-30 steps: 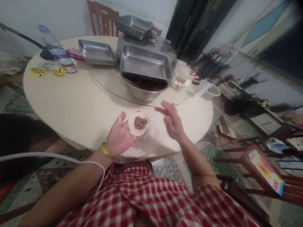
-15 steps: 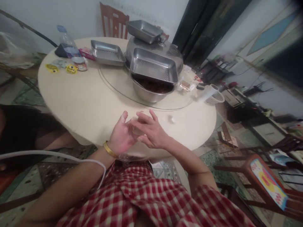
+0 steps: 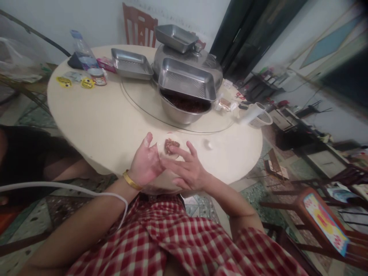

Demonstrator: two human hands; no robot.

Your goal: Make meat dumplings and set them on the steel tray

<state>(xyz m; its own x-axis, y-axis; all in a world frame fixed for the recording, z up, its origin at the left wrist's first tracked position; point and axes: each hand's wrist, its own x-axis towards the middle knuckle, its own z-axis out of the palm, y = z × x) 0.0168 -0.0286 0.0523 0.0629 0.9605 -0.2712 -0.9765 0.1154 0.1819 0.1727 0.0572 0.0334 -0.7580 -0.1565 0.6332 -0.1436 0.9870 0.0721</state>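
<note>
A thin, pale round dough wrapper (image 3: 161, 147) lies over the fingers of my left hand (image 3: 147, 164), just above the table. The palm faces up, the thumb stands out to the side, and most of the fingers are hidden beneath the wrapper. A clump of brown chopped filling (image 3: 170, 145) sits in the middle of the wrapper. From the right, my right hand (image 3: 188, 168) reaches over with its fingers spread, and a fingertip touches the filling. A small white lump (image 3: 208, 144), perhaps dough, rests on the table to the right.
On the round table (image 3: 94, 119), a steel bowl (image 3: 184, 117) of dark filling carries a metal tray (image 3: 186, 80). Behind it stands a large domed lid (image 3: 207, 63). Another tray (image 3: 132, 65), a bottle (image 3: 83, 51) and a jar (image 3: 97, 76) stand left, a white basket (image 3: 263, 119) right.
My right hand has moved slightly right and down, its fingers spreading apart. The wrapper and its brown filling, previously covered by the hands, now show.
</note>
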